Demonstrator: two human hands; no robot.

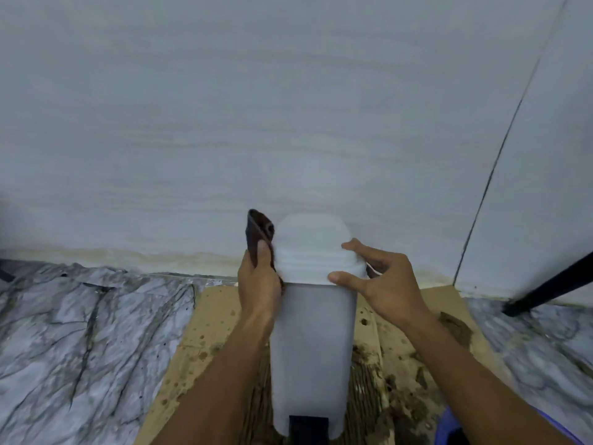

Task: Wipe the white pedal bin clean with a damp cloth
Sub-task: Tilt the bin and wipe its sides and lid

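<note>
Up at the lid's left flank, your left hand [259, 279] pinches the dark brown cloth [256, 229], thumb clamped over it, and presses it against the side of the white pedal bin [313, 342], right where the domed lid [311, 248] meets the body. A flap of cloth stands up above your thumb, beside the dome. Across from it, your right hand [383, 284] is spread over the lid's right side. Its thumb lies flat on the front rim, the index fingertip is up on the shoulder of the dome, and the other fingers bend round the right edge. So the bin sits upright between your two hands, lid closed, directly in front of you, and its black pedal [308, 427] pokes out towards you at the bottom edge of view.

Outward now: the bin stands on a sheet of brown cardboard [208, 329], spotted with dark drips and smeared with brown muck, heaviest to the right of the bin. Under the cardboard and out to both sides runs a grey marble-patterned floor [80, 322] with dark veins. Just behind the bin rises a pale grey-white wall [288, 107], faintly streaked, with a yellowish stain along its foot. A thin dark seam [500, 155] runs up the wall at the right, and a black leg [552, 285] slants down to the floor near it. Something purple [454, 420] peeks in beside your right forearm; too little shows to tell what it is.
</note>
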